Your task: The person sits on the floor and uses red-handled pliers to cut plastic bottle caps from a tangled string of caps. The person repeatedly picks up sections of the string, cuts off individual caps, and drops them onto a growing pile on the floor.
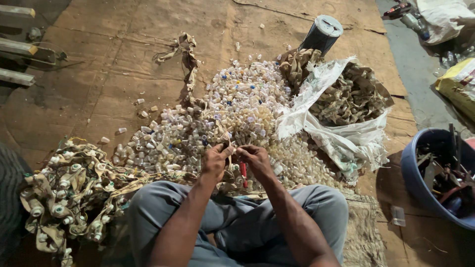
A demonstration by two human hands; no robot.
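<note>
My left hand (215, 159) pinches a tan strip with a small plastic cap piece (228, 147) just above my lap. Close beside it, my right hand (254, 156) grips a red-handled tool (243, 174) whose handle points down toward my knees. Both hands meet over the near edge of a big pile of small clear and white plastic pieces (232, 106) spread on the cardboard floor. A heap of tan strips with caps still attached (69, 190) lies by my left knee.
A torn white sack (346, 136) full of tan scraps sits to the right. A dark cylinder (321, 32) stands behind the pile. A blue tub (413, 173) with metal bits is at far right. A loose strip (185, 54) lies farther out.
</note>
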